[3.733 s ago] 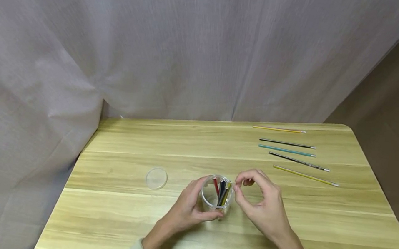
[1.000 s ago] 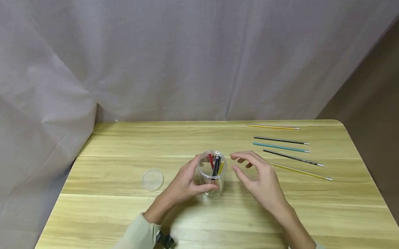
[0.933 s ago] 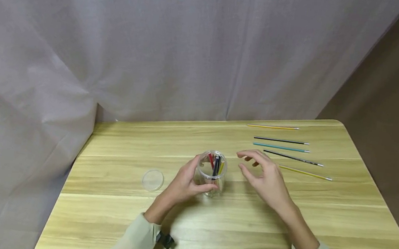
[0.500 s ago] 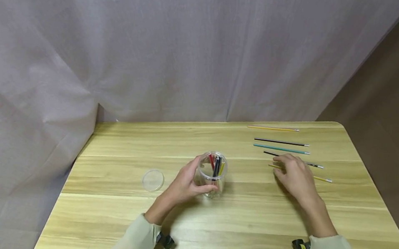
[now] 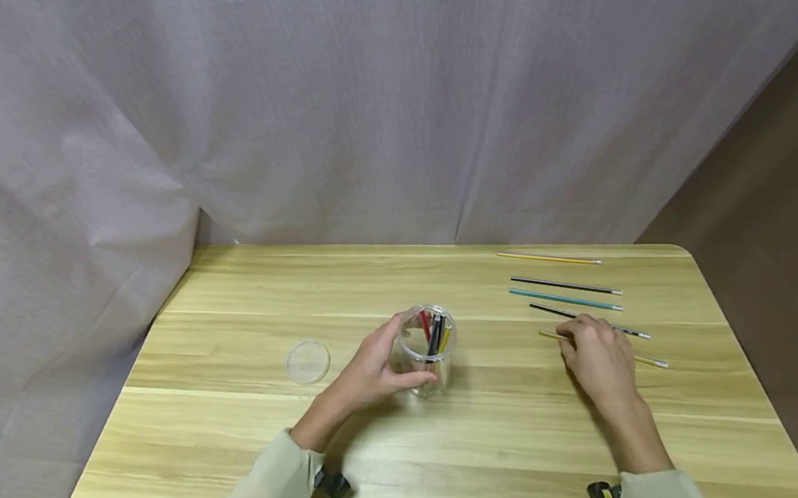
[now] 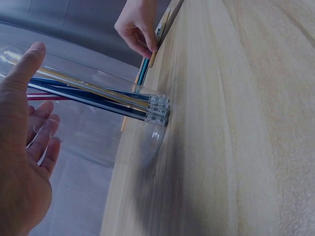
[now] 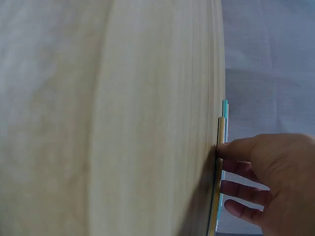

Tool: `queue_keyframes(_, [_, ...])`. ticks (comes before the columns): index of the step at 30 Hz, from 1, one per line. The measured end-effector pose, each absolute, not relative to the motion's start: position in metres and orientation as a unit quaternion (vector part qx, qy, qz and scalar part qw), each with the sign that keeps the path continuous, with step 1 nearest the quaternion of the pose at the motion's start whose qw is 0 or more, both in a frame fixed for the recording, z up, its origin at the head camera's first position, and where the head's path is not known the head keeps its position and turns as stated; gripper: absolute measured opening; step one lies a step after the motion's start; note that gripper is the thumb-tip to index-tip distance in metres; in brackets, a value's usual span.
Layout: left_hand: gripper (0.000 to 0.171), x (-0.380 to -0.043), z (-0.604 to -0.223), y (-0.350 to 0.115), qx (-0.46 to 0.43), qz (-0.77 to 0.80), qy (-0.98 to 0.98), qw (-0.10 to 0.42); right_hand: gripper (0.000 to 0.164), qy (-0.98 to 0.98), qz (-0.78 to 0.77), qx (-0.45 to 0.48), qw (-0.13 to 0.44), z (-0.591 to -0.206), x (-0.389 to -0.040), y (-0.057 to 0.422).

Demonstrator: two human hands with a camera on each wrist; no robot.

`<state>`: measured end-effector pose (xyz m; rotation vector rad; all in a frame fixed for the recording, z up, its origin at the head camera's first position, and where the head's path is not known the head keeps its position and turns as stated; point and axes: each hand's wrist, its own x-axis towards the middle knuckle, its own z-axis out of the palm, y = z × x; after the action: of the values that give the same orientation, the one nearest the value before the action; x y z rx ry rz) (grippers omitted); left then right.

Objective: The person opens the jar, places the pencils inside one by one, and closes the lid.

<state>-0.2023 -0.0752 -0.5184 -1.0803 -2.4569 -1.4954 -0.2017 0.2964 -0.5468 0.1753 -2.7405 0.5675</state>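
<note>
A clear plastic jar (image 5: 421, 370) stands lidless on the table, held by my left hand (image 5: 374, 368) with the thumb on the near side and the fingers behind. Several pencils (image 6: 98, 96), dark, yellow and red, lean inside it, their eraser ends at the bottom. To the right, my right hand (image 5: 600, 360) pinches the yellow pencil (image 5: 651, 362) near its left end. Thumb and forefinger meet at that pencil in the right wrist view, the other fingers curving loosely behind. The pencil still lies at the table surface; its middle is hidden under the hand.
Beyond the right hand lie a patterned black pencil (image 5: 550, 309), a teal pencil (image 5: 565, 299), a black pencil (image 5: 565, 285) and an orange-yellow pencil (image 5: 547, 258). A round clear lid (image 5: 308, 361) rests left of the jar. Grey cloth (image 5: 342, 107) hangs behind the wooden table (image 5: 475, 478).
My right hand has moved from beside the jar rightward and down to the yellow pencil, and its fingers have closed on it. My left hand keeps holding the jar in place over the last second.
</note>
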Motion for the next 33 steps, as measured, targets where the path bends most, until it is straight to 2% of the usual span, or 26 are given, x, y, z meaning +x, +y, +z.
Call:
queue_keyframes(4, [0.097,-0.203,-0.518,-0.075,-0.349,-0.486,-0.801,0.035,0.008,-0.961,0.199,0.070,0.179,-0.549,-0.204,0.297])
queue_keyframes(10, [0.097,-0.204,-0.519,-0.075,-0.350,-0.485,-0.801,0.038,0.011,-0.960,0.188,0.084,0.192,-0.547,-0.207,0.297])
queue_keyframes(16, [0.096,-0.205,-0.521,-0.075,-0.351,-0.485,-0.801,0.037,0.012,-0.945,0.194,0.112,0.238,-0.533,-0.210,0.293])
queue_keyframes(33, [0.095,-0.209,-0.524,-0.073,-0.357,-0.482,-0.799,0.041,0.020,-0.885,0.297,0.149,0.327,-0.437,-0.190,0.255])
